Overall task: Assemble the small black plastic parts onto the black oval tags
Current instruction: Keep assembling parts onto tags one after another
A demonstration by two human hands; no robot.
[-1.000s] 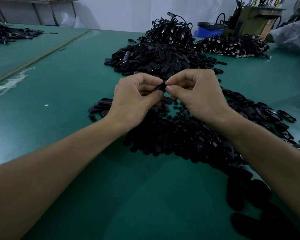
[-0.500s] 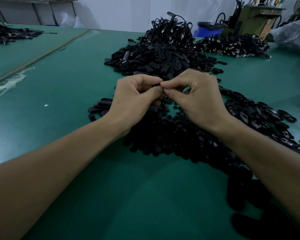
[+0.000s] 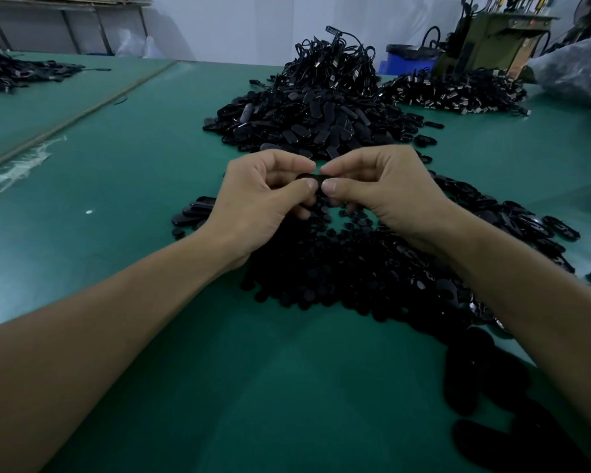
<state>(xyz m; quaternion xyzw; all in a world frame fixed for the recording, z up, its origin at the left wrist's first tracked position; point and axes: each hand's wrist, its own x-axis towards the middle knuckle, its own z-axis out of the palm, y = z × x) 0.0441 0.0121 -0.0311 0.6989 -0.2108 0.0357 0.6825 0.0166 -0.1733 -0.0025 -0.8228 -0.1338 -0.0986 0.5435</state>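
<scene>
Both hands meet above the green table, pinching one black oval tag point(image 3: 318, 180) between thumbs and forefingers. My left hand point(image 3: 260, 203) holds its left end, my right hand point(image 3: 382, 189) its right end. Most of the tag is hidden by my fingers; whether a small part sits on it I cannot tell. Beneath my hands lies a spread of small round black plastic parts point(image 3: 338, 268). A big heap of black oval tags point(image 3: 307, 124) rises just beyond my hands.
More oval tags trail off to the right point(image 3: 526, 227) and a few lie left of my left wrist point(image 3: 195, 209). A tangle of corded pieces point(image 3: 335, 63) and another pile point(image 3: 454, 92) sit at the back. The green table point(image 3: 116, 186) has a seam on the left.
My thumbs have drawn slightly apart, so the black tag between them shows more than half a second ago. Both hands stay at the same spot.
</scene>
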